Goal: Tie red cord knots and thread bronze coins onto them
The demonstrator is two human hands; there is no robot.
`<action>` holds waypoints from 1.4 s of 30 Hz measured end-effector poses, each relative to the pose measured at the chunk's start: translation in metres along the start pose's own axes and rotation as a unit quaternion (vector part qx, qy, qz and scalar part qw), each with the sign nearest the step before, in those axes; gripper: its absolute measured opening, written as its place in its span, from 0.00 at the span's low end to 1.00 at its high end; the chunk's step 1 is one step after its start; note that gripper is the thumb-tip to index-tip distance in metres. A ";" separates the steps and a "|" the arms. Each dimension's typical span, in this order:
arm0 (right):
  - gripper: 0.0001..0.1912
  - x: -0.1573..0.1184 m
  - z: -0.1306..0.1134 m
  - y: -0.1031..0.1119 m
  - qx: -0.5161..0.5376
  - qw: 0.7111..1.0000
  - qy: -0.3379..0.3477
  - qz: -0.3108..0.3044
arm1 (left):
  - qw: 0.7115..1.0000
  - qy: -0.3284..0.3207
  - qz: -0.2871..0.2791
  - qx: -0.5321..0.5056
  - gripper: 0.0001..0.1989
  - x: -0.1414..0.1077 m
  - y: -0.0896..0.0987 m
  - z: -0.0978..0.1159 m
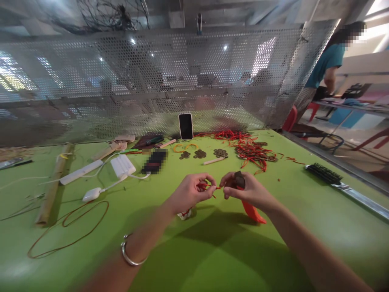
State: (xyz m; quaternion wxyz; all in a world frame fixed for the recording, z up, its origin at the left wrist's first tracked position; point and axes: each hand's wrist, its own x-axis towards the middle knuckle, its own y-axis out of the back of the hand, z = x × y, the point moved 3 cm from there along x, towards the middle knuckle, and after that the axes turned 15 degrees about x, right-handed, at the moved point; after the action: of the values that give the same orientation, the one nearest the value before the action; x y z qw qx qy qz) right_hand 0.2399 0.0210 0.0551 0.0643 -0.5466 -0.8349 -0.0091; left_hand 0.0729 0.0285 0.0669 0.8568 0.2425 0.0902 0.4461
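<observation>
A thin red cord (218, 187) stretches between my two hands above the green table. My left hand (193, 190) pinches it between thumb and forefinger, with a short end hanging down. Fingertips of my right hand (247, 190) are closed at the cord's other end. A dark brown band or piece (239, 179) sits at my right fingers, and a bright orange-red strip (253, 213) hangs below that palm. Under my left wrist a small white-and-red object (184, 215) is partly hidden.
Coin clusters (199, 154) and a pen-like stick (213, 161) lie ahead. Red cords with coins (253, 151) are heaped behind my right hand. A phone (185, 126) stands against the mesh screen (194, 81). A brush (323, 173) lies right, a power strip (81, 172) left.
</observation>
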 end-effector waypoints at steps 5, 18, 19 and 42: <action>0.14 -0.001 -0.002 -0.007 -0.036 0.999 -0.003 0.035 | 0.999 0.001 0.020 0.027 0.09 0.001 -0.004 -0.001; 0.18 0.018 0.035 0.081 0.001 0.941 0.056 0.334 | 0.993 -0.040 0.104 -0.026 0.11 0.006 0.001 -0.010; 0.19 0.020 0.040 0.079 0.027 0.941 0.052 0.332 | 0.993 -0.043 0.109 -0.035 0.11 0.006 0.001 -0.011; 0.14 0.005 0.032 -0.042 0.098 0.989 0.021 0.107 | 0.946 -0.123 0.300 0.008 0.06 -0.001 -0.011 -0.017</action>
State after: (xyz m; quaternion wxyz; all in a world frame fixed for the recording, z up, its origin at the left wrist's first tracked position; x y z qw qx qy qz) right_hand 0.1961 0.0115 0.0263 0.1351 -0.6238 -0.7668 0.0682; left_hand 0.0739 0.0276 0.0463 0.6860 0.3179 -0.0890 0.6484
